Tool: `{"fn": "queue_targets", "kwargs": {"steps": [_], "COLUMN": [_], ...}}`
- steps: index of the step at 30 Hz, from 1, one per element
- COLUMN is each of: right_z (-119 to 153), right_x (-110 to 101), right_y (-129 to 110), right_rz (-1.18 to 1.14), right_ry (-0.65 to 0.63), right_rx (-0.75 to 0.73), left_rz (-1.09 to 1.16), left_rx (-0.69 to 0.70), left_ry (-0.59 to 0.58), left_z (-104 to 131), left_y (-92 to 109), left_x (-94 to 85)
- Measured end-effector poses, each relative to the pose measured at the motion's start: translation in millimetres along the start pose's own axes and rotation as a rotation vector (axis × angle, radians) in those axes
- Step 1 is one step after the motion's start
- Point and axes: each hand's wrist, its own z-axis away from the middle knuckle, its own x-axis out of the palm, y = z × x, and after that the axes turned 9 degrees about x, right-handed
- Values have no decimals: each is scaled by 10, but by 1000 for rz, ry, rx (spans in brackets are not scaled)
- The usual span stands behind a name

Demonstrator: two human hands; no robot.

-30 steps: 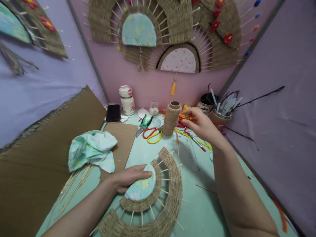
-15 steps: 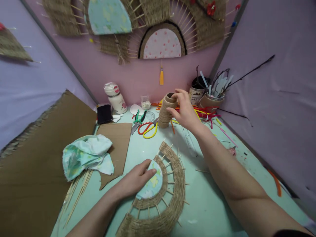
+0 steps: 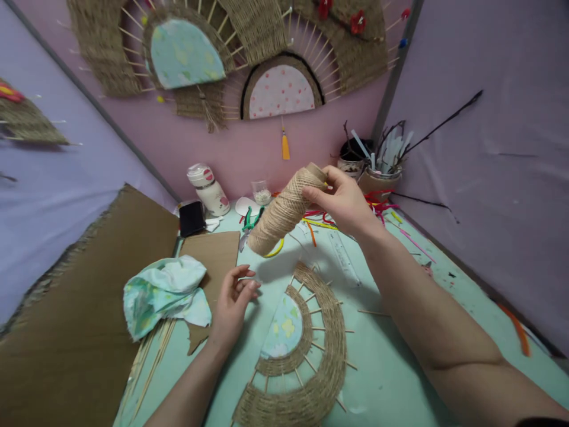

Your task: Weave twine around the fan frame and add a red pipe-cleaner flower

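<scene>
— Above the table, your right hand grips the twine spool by its upper end, tilting it. What about your left hand?

— It's empty, you've got its fingers loosely curled near the spool's lower end.

— And your woven fan?

— On the table, nearer you than the spool, touched by neither hand. Left of it, your crumpled cloth partly covers the cardboard sheet.

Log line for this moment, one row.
right hand: grips twine spool by upper end, spool tilted | left hand: empty, fingers curled | woven fan: on table, untouched
</scene>
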Motion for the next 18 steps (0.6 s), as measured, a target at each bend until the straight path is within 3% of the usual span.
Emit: {"fn": "queue_targets", "kwargs": {"steps": [5, 9, 12, 15, 18], "right_z": [87, 157, 176, 131, 74], "right_x": [213, 371, 388, 345, 332], "right_y": [49, 109, 94, 81, 134], "right_rz": [-195, -143, -234, -452, -551], "right_ry": [-196, -274, -384, -339, -260], "right_rx": [173, 164, 118, 85, 174], "left_rz": [459, 620, 755, 874, 913], "left_rx": [-89, -167, -250, -349, -465], "left_ry": [51, 116, 198, 241, 218], "left_z": [-37, -42, -85, -139, -157], "left_y": [69, 107, 115, 122, 118], "left_x": [-13, -3, -29, -70, -96]}}
